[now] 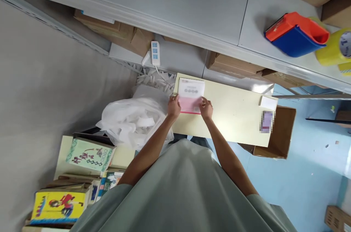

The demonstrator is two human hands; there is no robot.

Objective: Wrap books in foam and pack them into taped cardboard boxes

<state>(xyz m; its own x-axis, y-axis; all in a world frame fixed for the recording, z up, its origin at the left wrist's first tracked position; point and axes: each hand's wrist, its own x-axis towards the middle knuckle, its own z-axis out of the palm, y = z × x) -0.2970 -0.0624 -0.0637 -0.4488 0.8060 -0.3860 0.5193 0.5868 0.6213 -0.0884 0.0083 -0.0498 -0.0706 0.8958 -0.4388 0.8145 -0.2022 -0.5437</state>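
Note:
A pink and white book (pixel 191 94) lies flat near the left end of a narrow cream tabletop (pixel 233 111), with blurred print on its cover. At the book's left edge, my left hand (pixel 174 107) has its fingers curled around the side. On the opposite edge my right hand (pixel 206 108) grips with thumb and fingers bent. Both hands hold the lower half of the book. A white box-like piece (pixel 268 103) and a pixelated purple item (pixel 267 121) lie at the table's right end.
A white plastic bag (pixel 128 118) of paper scraps stands to the left, near stacked books (pixel 61 204). Grey shelving (pixel 164 1) runs ahead, holding a red and blue tape dispenser (pixel 297 34). A power strip (pixel 155 53) sits lower. An open cardboard box (pixel 282 133) is at right.

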